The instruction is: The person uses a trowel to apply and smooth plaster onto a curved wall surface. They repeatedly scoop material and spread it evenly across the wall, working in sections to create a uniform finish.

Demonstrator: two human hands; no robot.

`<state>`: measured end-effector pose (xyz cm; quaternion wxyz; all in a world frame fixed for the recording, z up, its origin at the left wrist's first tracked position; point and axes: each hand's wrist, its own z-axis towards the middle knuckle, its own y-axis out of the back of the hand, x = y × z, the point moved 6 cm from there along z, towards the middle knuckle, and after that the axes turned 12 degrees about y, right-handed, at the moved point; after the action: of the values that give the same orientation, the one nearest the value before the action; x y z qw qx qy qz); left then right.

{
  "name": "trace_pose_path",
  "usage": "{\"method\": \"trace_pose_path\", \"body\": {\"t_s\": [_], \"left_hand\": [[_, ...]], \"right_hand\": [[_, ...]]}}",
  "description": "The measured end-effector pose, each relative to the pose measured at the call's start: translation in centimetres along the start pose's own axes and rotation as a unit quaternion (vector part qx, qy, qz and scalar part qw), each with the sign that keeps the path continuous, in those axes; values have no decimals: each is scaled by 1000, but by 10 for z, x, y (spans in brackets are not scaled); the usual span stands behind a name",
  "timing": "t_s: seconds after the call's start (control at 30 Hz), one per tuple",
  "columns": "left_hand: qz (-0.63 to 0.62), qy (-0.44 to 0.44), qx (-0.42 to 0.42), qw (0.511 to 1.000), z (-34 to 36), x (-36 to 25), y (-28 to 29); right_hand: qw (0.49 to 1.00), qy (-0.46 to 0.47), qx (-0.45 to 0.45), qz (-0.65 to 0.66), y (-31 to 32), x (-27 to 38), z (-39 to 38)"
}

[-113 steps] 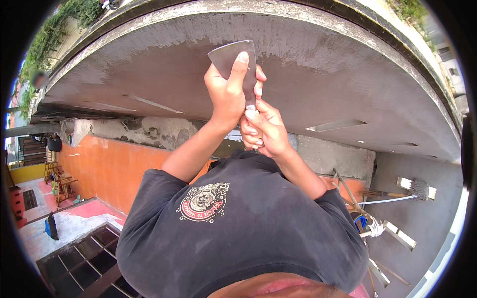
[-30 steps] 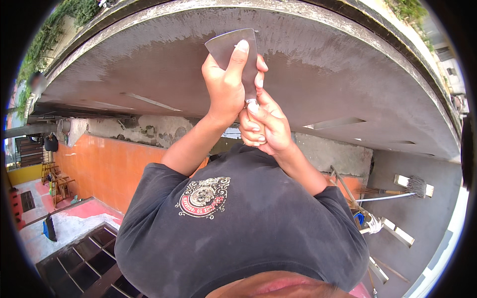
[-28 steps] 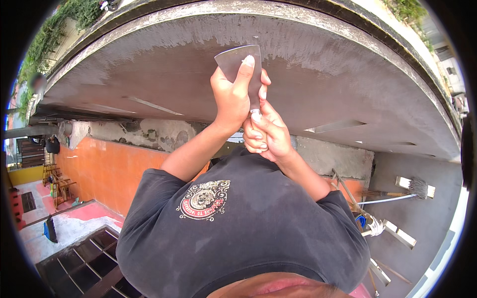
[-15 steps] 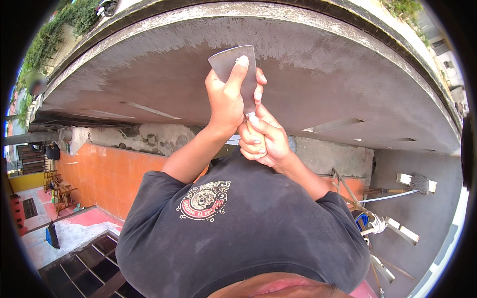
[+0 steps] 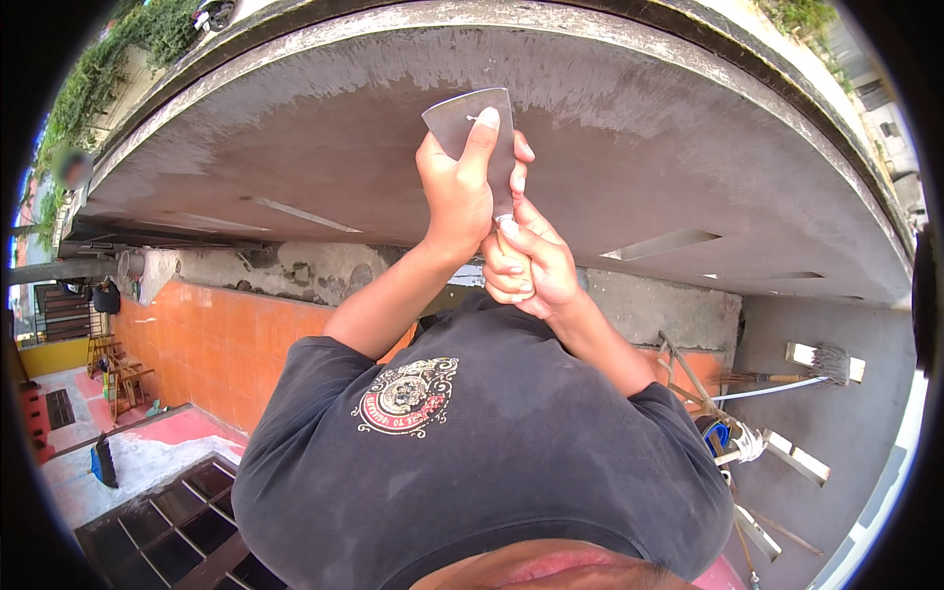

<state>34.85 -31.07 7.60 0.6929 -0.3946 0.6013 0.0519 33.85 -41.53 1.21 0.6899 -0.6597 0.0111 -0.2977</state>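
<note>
I hold a putty knife point(image 5: 501, 167) in front of me, its wide metal blade pointing up and away. My left hand point(image 5: 455, 197) is closed on the blade, with the thumb pressed flat near the broad end and the fingers behind it. A small white speck shows on the metal beside that thumb tip. Lower down, my right hand point(image 5: 539, 264) wraps round the light-coloured handle, the thumb lying up toward the blade's neck. Both hands are just short of a grey plastered wall point(image 5: 324, 147), patchy and darker in places.
The wall's rough whitish top edge point(image 5: 472, 22) curves across the far side, with slot openings point(image 5: 661, 245) lower down. Orange tiling point(image 5: 226, 334) lies to the left. On the right are tied wooden poles point(image 5: 693, 379) and a bristle broom head point(image 5: 832, 364). A ladder-like wooden frame point(image 5: 126, 379) stands far left.
Both hands and the putty knife have shifted slightly to the right. The grip of each hand is the same.
</note>
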Motion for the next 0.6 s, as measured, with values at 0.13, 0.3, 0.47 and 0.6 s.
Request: {"method": "trace_pose_path", "body": {"t_s": [0.13, 0.3, 0.47, 0.6], "left_hand": [[6, 2, 1, 1000, 1, 3, 1], [14, -18, 13, 1000, 0, 2, 0], [23, 2, 6, 1000, 0, 2, -4], [5, -55, 34, 998, 5, -15, -9]], "right_hand": [[1000, 0, 2, 9, 4, 0, -1], [999, 9, 13, 32, 4, -1, -1], [997, 32, 53, 52, -5, 3, -2], [999, 28, -12, 14, 0, 7, 7]]}}
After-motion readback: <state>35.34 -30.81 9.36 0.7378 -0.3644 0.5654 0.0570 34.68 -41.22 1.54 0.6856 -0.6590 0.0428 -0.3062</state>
